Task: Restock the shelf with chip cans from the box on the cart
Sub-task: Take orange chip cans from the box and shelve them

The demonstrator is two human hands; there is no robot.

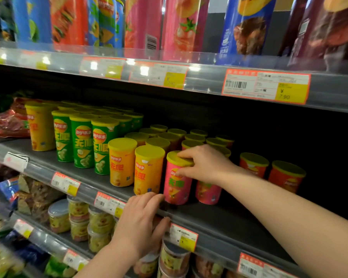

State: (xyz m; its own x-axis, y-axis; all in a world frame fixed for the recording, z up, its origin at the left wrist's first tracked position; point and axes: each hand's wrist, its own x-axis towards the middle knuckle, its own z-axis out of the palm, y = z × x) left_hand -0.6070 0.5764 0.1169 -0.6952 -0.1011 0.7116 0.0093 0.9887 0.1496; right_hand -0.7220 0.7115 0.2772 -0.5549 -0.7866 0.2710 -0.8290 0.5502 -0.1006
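A pink chip can [177,189] with a yellow lid stands at the front of the middle shelf [219,221]. My right hand [205,163] grips it at the top, fingers over the lid and thumb on its side. A second pink can [208,193] stands just behind it to the right, partly hidden by my wrist. My left hand [141,221] rests on the shelf's front edge below the cans, its fingers lying flat near the pink can's base and its thumb against the price rail. No box or cart is in view.
Left of the pink can stand orange cans [122,163] and taller green cans [82,141]. Two red cans [285,177] stand to the right, with dark bare shelf around them. Tall chip tubes [181,27] fill the shelf above; tubs [78,219] sit below.
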